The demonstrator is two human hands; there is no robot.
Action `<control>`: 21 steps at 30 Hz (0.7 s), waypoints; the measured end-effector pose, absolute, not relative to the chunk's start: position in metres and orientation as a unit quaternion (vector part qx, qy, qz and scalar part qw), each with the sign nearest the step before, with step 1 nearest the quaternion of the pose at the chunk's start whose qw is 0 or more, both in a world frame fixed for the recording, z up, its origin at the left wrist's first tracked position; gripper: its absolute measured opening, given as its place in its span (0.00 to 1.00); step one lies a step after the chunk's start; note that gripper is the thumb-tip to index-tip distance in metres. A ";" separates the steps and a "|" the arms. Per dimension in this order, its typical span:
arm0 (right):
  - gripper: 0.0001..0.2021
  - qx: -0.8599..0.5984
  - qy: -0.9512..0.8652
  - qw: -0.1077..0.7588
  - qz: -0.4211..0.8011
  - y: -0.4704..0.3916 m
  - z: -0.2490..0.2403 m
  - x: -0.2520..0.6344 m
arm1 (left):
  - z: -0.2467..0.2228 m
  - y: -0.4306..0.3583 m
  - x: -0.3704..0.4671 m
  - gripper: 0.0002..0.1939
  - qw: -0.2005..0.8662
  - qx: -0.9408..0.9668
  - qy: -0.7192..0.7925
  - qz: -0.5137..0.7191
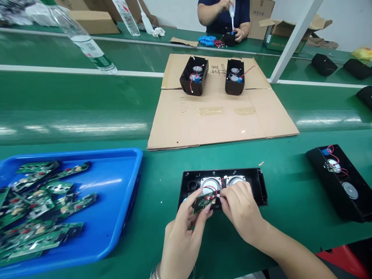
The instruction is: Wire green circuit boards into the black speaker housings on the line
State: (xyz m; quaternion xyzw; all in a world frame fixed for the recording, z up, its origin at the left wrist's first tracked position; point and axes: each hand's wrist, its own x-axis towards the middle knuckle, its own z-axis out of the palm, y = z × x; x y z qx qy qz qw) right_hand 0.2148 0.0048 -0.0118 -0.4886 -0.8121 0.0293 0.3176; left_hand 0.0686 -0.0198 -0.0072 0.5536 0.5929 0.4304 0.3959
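Observation:
A black speaker housing (pixel 258 190) with two round silver speakers lies on the green table in front of me. Over its front left part, my left hand (pixel 188 221) pinches a small green circuit board (pixel 201 202) between thumb and fingers. Red wires (pixel 214 190) run at the board's upper right edge. Just right of the board, my right hand (pixel 240 207) has its fingers pressed together at a small white connector or wire end, mostly hidden by the fingertips.
A blue tray (pixel 116 217) of circuit boards is at left. Another black housing (pixel 343 186) lies at right. Ahead, a cardboard sheet (pixel 221 120) bears two housings (pixel 194 75). A bottle (pixel 90 48) appears upper left, and a white post (pixel 296 38) upper right. Across the table, a person (pixel 223 17) works.

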 end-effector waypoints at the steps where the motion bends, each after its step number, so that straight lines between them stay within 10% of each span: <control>1: 0.11 -0.492 -0.814 0.310 0.016 0.005 -0.012 0.214 | -0.007 -0.021 0.070 0.16 0.397 0.544 0.600 0.432; 21: 0.11 -0.387 -0.880 0.275 0.009 0.007 -0.007 0.225 | 0.004 -0.003 0.070 0.16 0.394 0.645 0.531 0.384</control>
